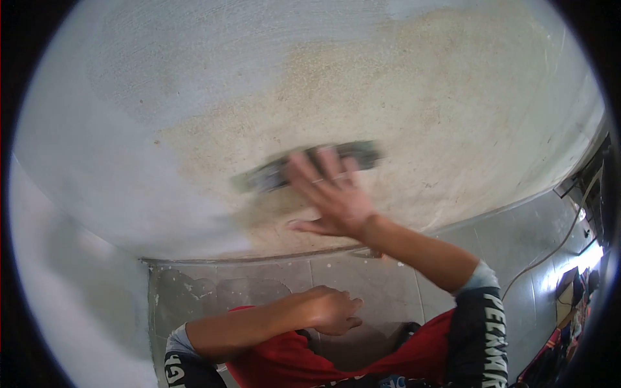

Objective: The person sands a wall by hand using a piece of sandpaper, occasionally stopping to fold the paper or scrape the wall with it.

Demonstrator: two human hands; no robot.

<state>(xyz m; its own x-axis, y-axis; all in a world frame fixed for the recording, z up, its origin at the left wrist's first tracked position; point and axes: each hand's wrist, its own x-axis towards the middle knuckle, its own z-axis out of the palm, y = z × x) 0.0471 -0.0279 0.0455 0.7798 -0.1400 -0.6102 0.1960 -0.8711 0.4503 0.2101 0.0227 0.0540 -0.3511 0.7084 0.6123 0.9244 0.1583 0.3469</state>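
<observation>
My right hand [330, 194] presses a long, dark sanding block [272, 174] flat against the wall [401, 84]. Its fingers are spread over the block, and the thumb sticks out below. Both hand and block are smeared by motion, so the block's exact make is hard to see. Lower down, my left hand [333, 310] hangs loosely in front of my body over the red clothing on my legs. Its fingers are slightly curled and apart, with nothing seen in them.
The wall has a beige patch between whitish-grey areas and meets a side wall [71, 258] at the left. Grey floor tiles [453, 246] with white specks run along its foot. A cable [550, 252] and assorted items [569, 304] lie at the right.
</observation>
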